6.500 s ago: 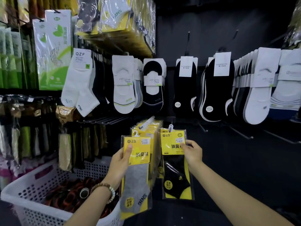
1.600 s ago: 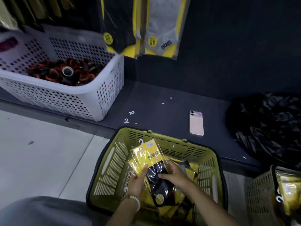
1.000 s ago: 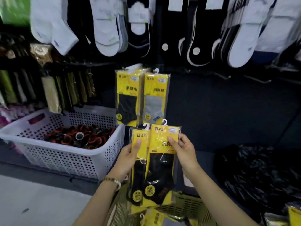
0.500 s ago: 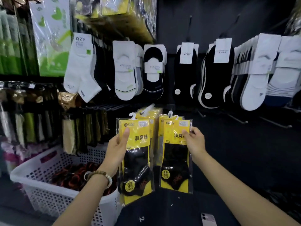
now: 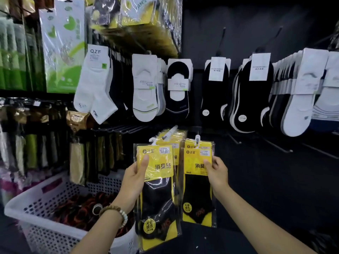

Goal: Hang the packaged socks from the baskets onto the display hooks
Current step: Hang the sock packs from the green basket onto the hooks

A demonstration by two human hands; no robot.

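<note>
I hold two yellow-and-black sock packs up to the display. My left hand (image 5: 134, 182) grips the left pack (image 5: 157, 195) by its edge, thumb across the yellow card. Its white hanger sits just below the tip of the left display hook (image 5: 169, 132), which carries several similar yellow packs. My right hand (image 5: 217, 173) pinches the right pack (image 5: 198, 182) at its right edge. That pack's hanger (image 5: 197, 139) is at the front of a second stack of yellow packs; the hook itself is hidden behind it.
A white perforated basket (image 5: 42, 231) with dark and orange items stands at lower left. Rows of white and black socks (image 5: 216, 88) hang above. Bare metal hooks (image 5: 278, 145) stick out at right from the dark wall panel.
Both hands have stayed raised at the hooks. The right pack has shifted slightly up against its stack; the left pack remains just below the left hook's tip.
</note>
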